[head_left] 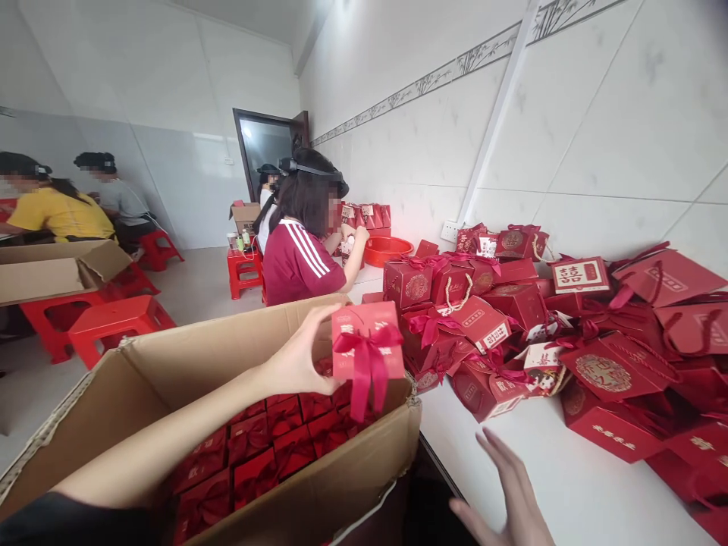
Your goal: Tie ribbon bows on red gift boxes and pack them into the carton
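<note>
My left hand (304, 353) grips a small red gift box (346, 365) by its left side, thumb below and fingers on top. A dark pink ribbon bow is tied across the box's face, its tails hanging down. The gift box is held over an open cardboard carton (210, 334), where several red ribboned boxes (255, 466) sit in rows. Above the white table (449, 432), my right hand (509, 493) has its fingers apart and holds nothing. It is nearest to a heap of red gift boxes (483, 387) with ribbons and rope handles.
A person in a maroon shirt (299, 262) sits at the table beyond the carton, near a red basin (388, 250). Red stools (117, 326) and another carton (51, 273) stand at the left, where other people sit. A tiled wall (597, 129) borders the table.
</note>
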